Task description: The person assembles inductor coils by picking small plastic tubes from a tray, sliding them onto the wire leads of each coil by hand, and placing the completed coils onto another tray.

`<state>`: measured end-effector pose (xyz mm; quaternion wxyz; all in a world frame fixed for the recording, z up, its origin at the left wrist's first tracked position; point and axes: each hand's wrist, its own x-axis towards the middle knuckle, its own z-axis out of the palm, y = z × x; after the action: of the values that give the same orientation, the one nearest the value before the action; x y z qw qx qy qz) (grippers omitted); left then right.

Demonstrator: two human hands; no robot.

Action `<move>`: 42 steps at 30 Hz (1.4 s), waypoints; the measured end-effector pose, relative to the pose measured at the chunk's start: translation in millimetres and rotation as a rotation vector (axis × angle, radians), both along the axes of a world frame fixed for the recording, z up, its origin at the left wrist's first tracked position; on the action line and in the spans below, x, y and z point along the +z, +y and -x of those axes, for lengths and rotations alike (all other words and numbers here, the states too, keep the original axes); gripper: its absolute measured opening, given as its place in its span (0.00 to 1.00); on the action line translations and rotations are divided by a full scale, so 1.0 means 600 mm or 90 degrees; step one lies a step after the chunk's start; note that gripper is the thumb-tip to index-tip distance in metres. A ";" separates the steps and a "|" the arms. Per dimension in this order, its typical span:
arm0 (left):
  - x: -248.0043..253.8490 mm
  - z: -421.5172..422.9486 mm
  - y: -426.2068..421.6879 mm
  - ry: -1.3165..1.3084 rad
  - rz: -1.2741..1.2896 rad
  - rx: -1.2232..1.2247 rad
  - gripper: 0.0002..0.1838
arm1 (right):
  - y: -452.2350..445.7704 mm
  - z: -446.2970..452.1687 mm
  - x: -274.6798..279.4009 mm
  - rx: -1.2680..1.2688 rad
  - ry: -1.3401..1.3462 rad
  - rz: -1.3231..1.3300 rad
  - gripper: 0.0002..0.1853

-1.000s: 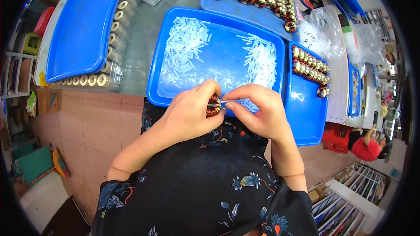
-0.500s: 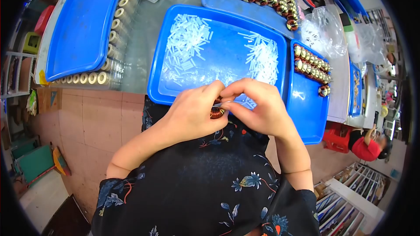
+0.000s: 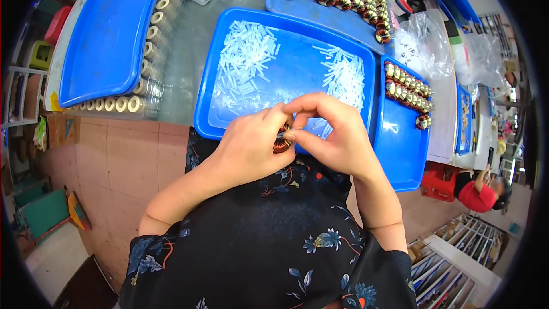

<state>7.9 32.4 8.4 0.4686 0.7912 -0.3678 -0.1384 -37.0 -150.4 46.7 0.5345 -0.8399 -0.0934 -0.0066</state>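
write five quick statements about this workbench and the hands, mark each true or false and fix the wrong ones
1. The left hand holds a copper-wound ring. True.
2. The right hand is resting flat on the table. False: the right hand is raised, its thumb close by the ring.
3. Two groups of short pale tubes lie in the large blue tray. True.
4. The person wears a plain white garment. False: the garment is black with a floral pattern.
5. The red stool is on the person's left. False: the red stool is on the right.
6. Wound rings sit in the narrower blue tray at the right. True.
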 end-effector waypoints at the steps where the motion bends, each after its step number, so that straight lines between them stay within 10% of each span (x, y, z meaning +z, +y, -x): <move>1: 0.000 -0.002 0.000 -0.004 0.010 0.004 0.22 | 0.003 0.000 0.002 0.006 -0.020 0.017 0.17; 7: 0.001 -0.007 -0.014 -0.029 0.116 0.056 0.21 | -0.015 -0.003 -0.011 0.050 -0.112 0.030 0.26; 14: 0.008 -0.011 -0.015 -0.054 0.224 0.034 0.20 | -0.004 0.027 -0.044 0.020 0.267 -0.555 0.26; 42: -0.016 -0.007 -0.012 -0.091 0.289 0.026 0.20 | -0.011 0.041 -0.074 -0.041 -0.034 -0.234 0.22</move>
<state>12.1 25.0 -1.4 0.6098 0.6807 -0.4057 0.0138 -61.8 -157.1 2.3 0.6759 -0.7302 -0.0776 -0.0627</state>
